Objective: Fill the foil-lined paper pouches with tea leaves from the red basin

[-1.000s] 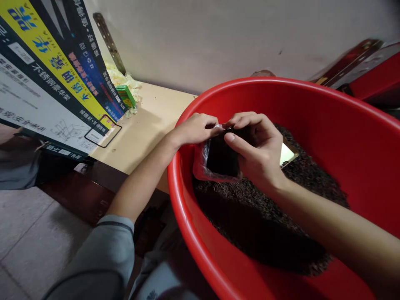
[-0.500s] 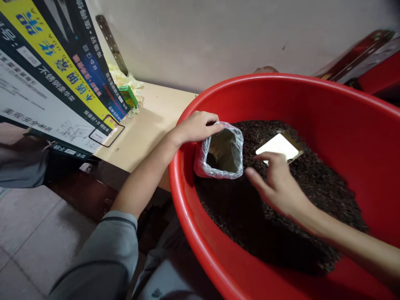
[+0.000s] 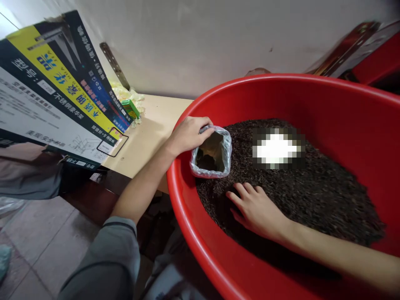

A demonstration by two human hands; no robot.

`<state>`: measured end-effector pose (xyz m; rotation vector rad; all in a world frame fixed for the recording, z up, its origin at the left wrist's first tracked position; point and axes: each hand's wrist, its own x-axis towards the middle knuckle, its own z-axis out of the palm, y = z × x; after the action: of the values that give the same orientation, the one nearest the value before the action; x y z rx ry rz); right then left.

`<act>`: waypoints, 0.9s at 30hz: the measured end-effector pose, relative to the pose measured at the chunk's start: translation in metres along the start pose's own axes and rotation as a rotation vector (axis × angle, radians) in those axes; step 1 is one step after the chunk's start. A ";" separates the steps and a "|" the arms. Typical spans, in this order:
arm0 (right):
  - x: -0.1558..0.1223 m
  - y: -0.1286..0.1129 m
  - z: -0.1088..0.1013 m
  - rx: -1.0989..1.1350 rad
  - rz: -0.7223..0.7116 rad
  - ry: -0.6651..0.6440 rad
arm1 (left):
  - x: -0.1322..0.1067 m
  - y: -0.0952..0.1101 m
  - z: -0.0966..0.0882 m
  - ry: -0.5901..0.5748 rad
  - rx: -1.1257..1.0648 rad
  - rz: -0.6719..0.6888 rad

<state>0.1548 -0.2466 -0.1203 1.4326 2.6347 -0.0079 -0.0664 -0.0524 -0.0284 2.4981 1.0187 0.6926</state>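
My left hand grips the rim of a square-mouthed clear plastic bag, thumb over its edge. The bag stands open inside a big red tub, against its left wall; some dark stuff shows at its bottom. Dark, dry loose leaves, looking like tea, cover the tub's floor. Just in front of the bag, my right hand reaches palm down to the leaves. Its fingers are bent and slightly apart, with nothing visible in them. A bright white object, blurred out, lies on the leaves beyond.
A pale wooden board lies left of the tub, bearing a small green box. A large printed carton leans there. Behind stands a grey wall. Someone else's grey clothing shows at far left.
My right hand has come down and toward me, away from the bright object, to the leaves near the bag. My left hand keeps its hold on the bag. The view has shifted slightly.
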 end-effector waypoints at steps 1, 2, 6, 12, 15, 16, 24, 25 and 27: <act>0.001 0.002 0.001 0.024 -0.029 0.001 | 0.000 0.001 0.000 -0.005 -0.025 0.022; 0.001 0.005 0.003 0.053 -0.060 0.010 | 0.000 0.001 0.000 -0.014 -0.050 0.049; 0.008 0.023 0.007 0.277 -0.126 0.081 | 0.001 0.002 -0.001 -0.057 -0.110 0.139; 0.015 0.060 -0.037 0.701 0.130 0.371 | 0.004 -0.001 -0.003 -0.114 -0.174 0.110; 0.021 0.067 -0.072 0.789 0.346 0.637 | 0.005 0.000 -0.004 -0.128 -0.180 0.071; 0.026 0.066 -0.082 0.834 0.391 0.728 | 0.005 0.000 -0.004 -0.133 -0.185 0.062; 0.101 0.034 -0.108 1.120 0.154 1.225 | 0.007 -0.003 -0.003 -0.154 -0.248 0.005; 0.110 0.032 -0.107 1.094 0.121 1.251 | 0.008 -0.004 -0.002 -0.155 -0.261 -0.002; 0.122 0.031 -0.104 1.054 0.068 1.271 | 0.009 -0.007 0.000 -0.154 -0.274 -0.012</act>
<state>0.1026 -0.1201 -0.0314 2.3905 3.8453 -0.8782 -0.0647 -0.0416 -0.0292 2.2666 0.8223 0.5821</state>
